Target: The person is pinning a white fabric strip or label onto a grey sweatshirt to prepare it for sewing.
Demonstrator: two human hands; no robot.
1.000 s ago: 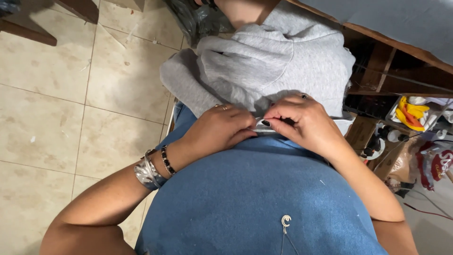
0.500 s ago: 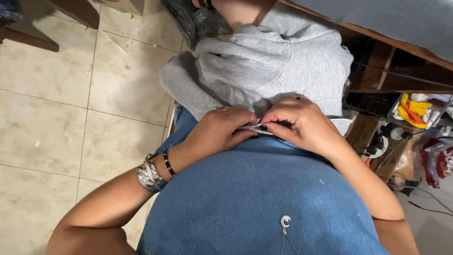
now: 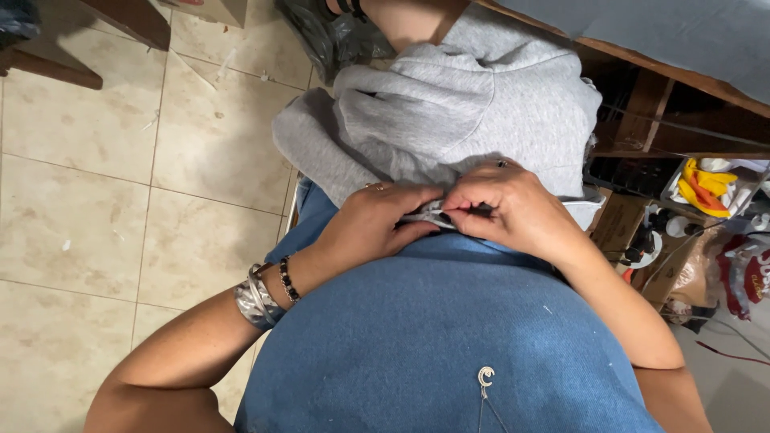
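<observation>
Grey sweatshirt (image 3: pixel 473 112) bunched on the lap, against the blue top (image 3: pixel 433 337). Left hand (image 3: pixel 373 224) and right hand (image 3: pixel 513 210) both pinch its hem edge (image 3: pixel 433 215), probably a zipper end; view poor. Pinched edge runs left-right, garment length away from the body. Advice: keep the pinches close and the edge taut.

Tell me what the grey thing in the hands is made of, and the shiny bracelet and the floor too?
The grey garment looks like soft knitted sweatshirt cotton or fleece: matte, heathered, in thick folds. The wide bracelet by the left hand looks like polished silver-toned metal, since it glints. The floor looks like glazed beige ceramic tile, with grout lines and a slight sheen.
</observation>
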